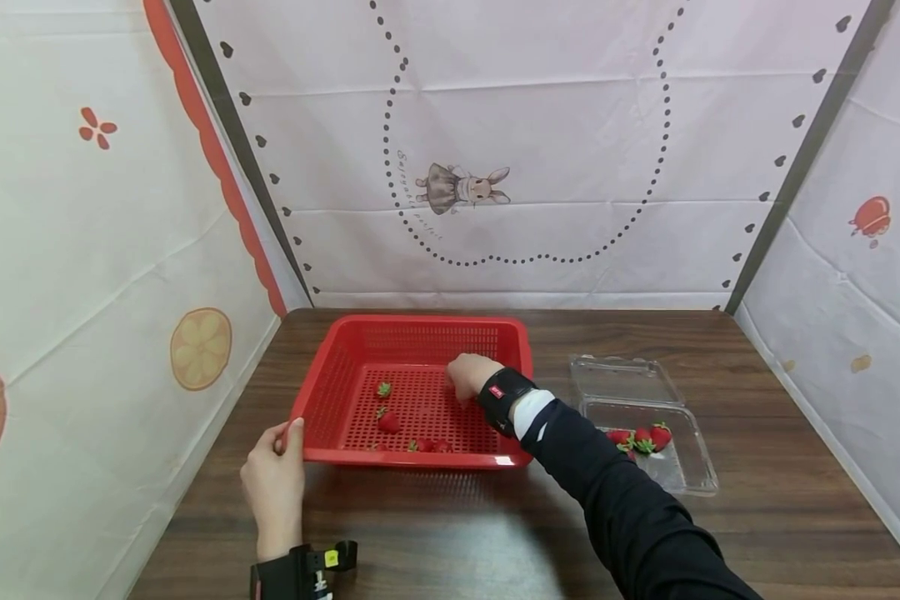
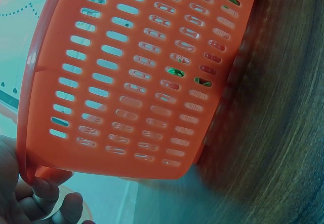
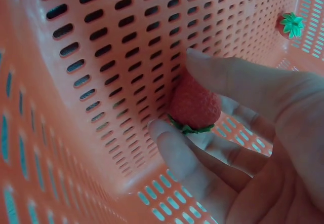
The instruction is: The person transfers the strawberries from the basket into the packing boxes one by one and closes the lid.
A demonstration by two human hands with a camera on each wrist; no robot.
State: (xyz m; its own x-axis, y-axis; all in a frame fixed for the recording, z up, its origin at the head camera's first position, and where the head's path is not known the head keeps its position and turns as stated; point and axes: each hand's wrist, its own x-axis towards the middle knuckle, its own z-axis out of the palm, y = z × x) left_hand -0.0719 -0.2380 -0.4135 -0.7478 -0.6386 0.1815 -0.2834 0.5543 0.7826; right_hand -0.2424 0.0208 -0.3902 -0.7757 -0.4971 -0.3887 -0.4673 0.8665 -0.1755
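Observation:
A red perforated plastic basket (image 1: 416,457) stands on the table. My left hand (image 1: 277,483) grips its near left corner, thumb over the rim and fingers curled below, as the left wrist view shows. Inside the basket, towards its right side, is my right hand (image 1: 471,377). The right wrist view shows a strawberry (image 3: 195,105) between the thumb and fingers of that hand, its green leaves towards the fingertips; the head view hides it. Other strawberries (image 1: 388,421) lie on the basket floor, several along the near wall.
Right of the basket lies an opened clear plastic clamshell box (image 1: 696,467), its lid (image 1: 622,382) folded back. Several strawberries (image 1: 661,436) sit in it, partly behind the right sleeve. Printed cloth walls (image 1: 532,167) enclose the wooden table (image 1: 780,500) at the back and sides.

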